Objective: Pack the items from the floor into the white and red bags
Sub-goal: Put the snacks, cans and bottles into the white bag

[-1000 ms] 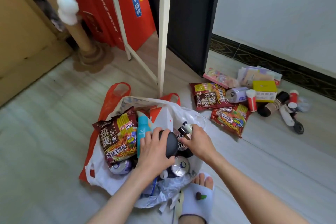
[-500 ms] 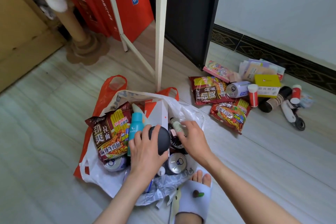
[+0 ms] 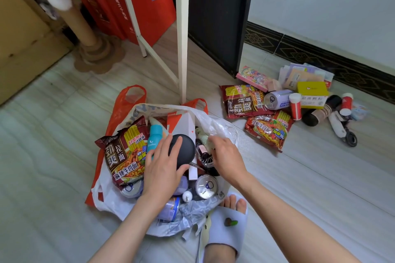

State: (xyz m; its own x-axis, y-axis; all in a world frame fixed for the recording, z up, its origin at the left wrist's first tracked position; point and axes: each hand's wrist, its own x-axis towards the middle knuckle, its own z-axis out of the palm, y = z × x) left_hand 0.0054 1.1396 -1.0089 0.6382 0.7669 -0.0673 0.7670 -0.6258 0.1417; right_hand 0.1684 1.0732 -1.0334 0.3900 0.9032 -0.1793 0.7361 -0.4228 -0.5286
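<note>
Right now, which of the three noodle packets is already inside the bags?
The noodle packet beside the left hand, standing in the white bag; the other two lie on the floor.

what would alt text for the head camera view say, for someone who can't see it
A person's left hand rests on a dark rounded case in a full white bag nested in a red bag, while the right hand reaches among small bottles beside it. Noodle packets, a can and boxes still lie on the floor to the right.
</note>
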